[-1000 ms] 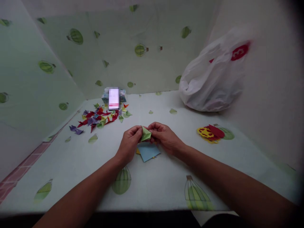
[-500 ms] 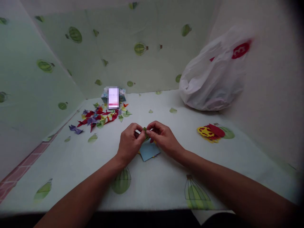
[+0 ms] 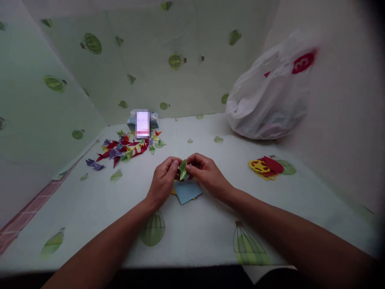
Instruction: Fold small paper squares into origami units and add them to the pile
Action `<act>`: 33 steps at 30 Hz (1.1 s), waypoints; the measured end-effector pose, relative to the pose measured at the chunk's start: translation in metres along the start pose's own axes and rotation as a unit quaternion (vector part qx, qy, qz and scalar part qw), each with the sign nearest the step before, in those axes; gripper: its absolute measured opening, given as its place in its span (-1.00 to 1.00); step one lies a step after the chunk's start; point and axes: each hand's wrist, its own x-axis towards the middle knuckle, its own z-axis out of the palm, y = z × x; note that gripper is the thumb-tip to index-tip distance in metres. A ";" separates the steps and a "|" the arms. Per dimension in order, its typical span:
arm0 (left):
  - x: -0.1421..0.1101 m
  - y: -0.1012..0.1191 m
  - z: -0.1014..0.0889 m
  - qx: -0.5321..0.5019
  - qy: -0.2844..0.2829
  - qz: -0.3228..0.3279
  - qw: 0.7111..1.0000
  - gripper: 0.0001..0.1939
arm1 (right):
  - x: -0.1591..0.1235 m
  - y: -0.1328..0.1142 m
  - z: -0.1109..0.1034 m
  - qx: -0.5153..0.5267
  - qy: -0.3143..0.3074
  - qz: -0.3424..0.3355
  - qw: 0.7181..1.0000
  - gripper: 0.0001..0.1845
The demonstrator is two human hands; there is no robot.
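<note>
Between my two hands is a small piece of folded green paper, held up over the table. My right hand pinches its right edge between thumb and fingers. My left hand has its fingers curled behind the left side of the paper, with the thumb lifted off its face. Under the hands lies a stack of square paper sheets, a light blue sheet on top and yellowish edges peeking out. Part of the stack is hidden by my hands.
A pile of colourful folded paper cranes lies at the back left, before a bright-screened phone leaning on a tissue box. A white plastic bag stands back right, with red and yellow paper cutouts nearer me.
The green paper has turned so that more of its folded face shows. My left thumb has come up off it, while my right hand keeps its pinch.
</note>
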 end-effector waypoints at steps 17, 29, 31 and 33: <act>0.004 -0.009 0.004 -0.173 0.011 -0.115 0.978 -0.71 | 0.001 0.003 0.000 -0.022 0.005 -0.012 1.000 -0.82; 0.004 -0.008 0.005 -0.203 0.003 -0.113 0.973 -0.69 | -0.001 0.000 -0.002 0.000 0.013 0.002 1.000 -0.77; 0.004 -0.007 0.005 -0.203 0.004 -0.114 0.972 -0.68 | -0.001 0.000 -0.002 0.012 0.010 0.008 1.000 -0.75; 0.004 -0.006 0.005 -0.199 0.007 -0.117 0.973 -0.69 | 0.000 0.001 -0.002 0.022 0.009 0.012 1.000 -0.74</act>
